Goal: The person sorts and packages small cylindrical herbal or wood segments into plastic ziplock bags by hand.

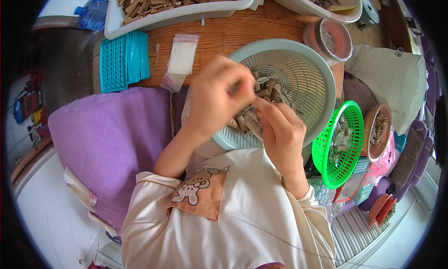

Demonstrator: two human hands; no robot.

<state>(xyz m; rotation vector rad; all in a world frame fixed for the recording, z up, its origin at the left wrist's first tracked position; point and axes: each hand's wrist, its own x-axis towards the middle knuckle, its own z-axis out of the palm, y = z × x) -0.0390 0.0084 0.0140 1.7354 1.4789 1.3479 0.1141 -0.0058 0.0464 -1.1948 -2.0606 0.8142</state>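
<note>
Over a grey-green plastic colander basket (329, 78), my two hands meet close together. My left hand (221, 94) is curled with the fingers closed, blurred by motion, and whatever it holds is hidden. My right hand (282, 124) pinches thumb and forefinger near the left fingertips; what sits in the pinch is too small to make out. Beneath them in the basket lie short brown tube-like pieces (266, 91) mixed with crumpled pale shreds (291, 103). The basket rests in front of me, partly over the table edge and against my lap.
On the wooden table (224, 29) stand a white tub (245, 3) of brown pieces, stacked turquoise trays (114, 66), clear plastic bags (182, 54) and a pinkish container (345, 40). At right are a green basket (357, 124) with pale scraps and a brown basket (385, 145).
</note>
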